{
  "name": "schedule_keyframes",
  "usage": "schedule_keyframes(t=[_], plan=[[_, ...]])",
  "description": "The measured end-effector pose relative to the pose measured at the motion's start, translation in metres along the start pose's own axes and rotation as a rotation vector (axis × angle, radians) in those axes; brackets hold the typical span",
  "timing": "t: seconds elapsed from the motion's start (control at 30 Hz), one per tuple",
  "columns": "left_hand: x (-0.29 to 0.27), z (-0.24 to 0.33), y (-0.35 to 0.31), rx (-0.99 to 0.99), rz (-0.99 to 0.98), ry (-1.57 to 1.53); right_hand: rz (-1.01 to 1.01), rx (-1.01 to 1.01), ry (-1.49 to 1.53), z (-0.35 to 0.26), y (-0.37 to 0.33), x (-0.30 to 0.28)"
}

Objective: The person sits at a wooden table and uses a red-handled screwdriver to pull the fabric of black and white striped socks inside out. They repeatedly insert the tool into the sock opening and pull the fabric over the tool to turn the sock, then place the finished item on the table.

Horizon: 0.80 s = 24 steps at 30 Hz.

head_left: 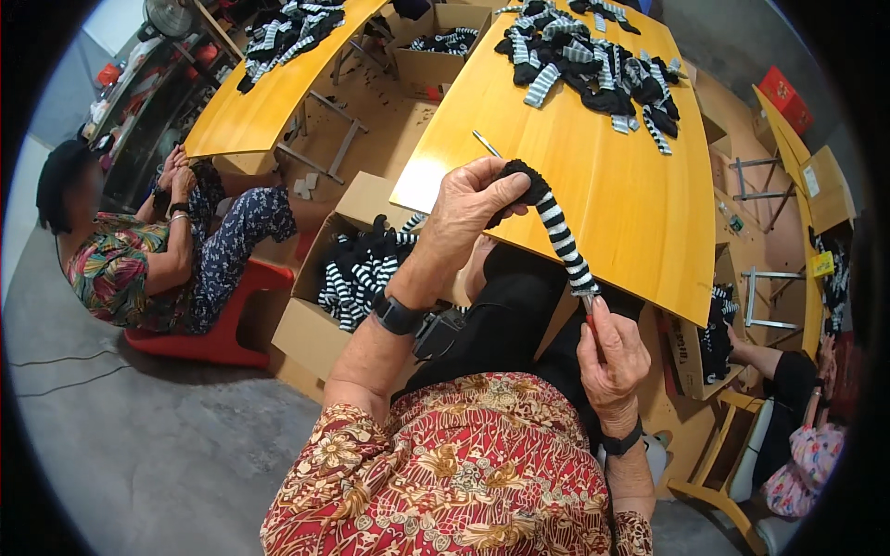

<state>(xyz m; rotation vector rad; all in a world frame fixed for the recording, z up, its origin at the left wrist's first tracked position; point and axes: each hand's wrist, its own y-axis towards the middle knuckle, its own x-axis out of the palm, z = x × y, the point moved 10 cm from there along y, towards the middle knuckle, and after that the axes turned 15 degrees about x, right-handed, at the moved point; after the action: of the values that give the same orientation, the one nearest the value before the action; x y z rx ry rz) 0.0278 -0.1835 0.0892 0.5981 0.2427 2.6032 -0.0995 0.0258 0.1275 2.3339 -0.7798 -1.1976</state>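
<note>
My left hand (477, 196) pinches the bunched black end of a black-and-white striped sock (559, 239) above the near edge of the yellow table. The striped part hangs down towards my right hand (614, 357), which is closed around a slim red-handled tool (590, 320). Metal shows where this tool meets the lower end of the sock; how far it reaches inside is hidden. A thin silver rod tip (484, 144) shows just beyond my left fingers; what it belongs to I cannot tell.
A pile of striped and black socks (593, 65) covers the far part of the yellow table (464, 111). Open cardboard boxes (315, 334) of socks stand at both sides. One person (139, 241) sits on a red stool (204, 343) at left, another (807, 454) at right.
</note>
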Motion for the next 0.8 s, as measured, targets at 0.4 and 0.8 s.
schedule_keyframes(t=[0.4,0.8], plan=[[0.020,-0.021,0.000,-0.113,-0.211,-0.083,-0.259,0.408,0.377,0.043,-0.003,0.014],[0.020,-0.023,-0.002,-0.117,-0.199,-0.012,-0.466,0.860,0.790,0.077,-0.022,0.038]])
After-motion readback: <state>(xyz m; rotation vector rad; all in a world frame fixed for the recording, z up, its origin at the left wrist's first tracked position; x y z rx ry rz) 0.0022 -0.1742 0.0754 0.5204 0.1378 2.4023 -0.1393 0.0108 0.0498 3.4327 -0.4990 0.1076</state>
